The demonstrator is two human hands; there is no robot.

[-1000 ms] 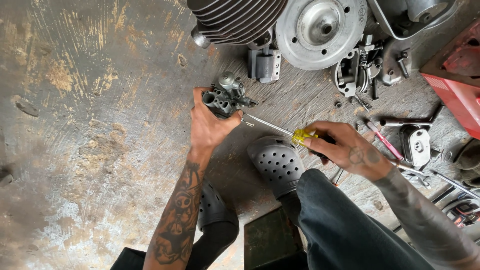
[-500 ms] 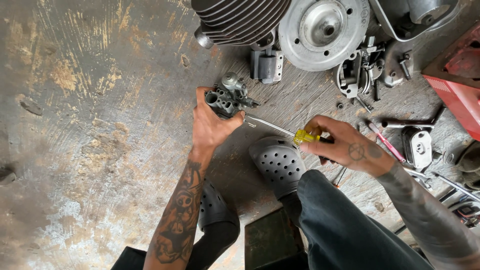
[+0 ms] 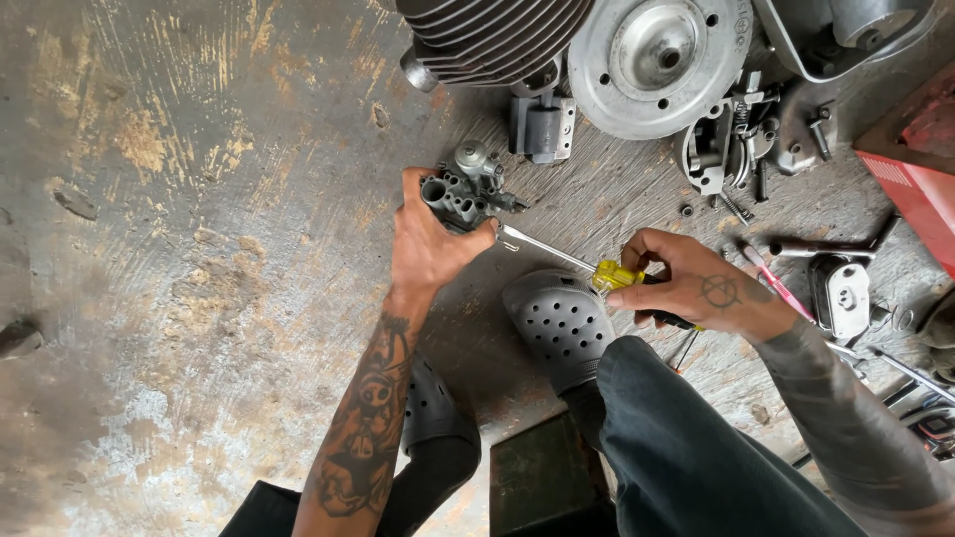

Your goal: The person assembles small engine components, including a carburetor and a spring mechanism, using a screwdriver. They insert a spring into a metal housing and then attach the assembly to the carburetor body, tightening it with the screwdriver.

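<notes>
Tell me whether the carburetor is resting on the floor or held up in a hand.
Held: the left hand wraps the carburetor. The pictures cannot settle whether its base touches the floor. The right hand holds a screwdriver pointing at it.

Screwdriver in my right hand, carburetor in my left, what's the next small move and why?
Probably turn the screwdriver with the right hand: its tip already sits at the carburetor, and the left hand holds it steady on the floor.

One camera sits on the person's head. It looks straight down, close up, at both arms, the knees and the grey floor (image 3: 179, 249).
</notes>
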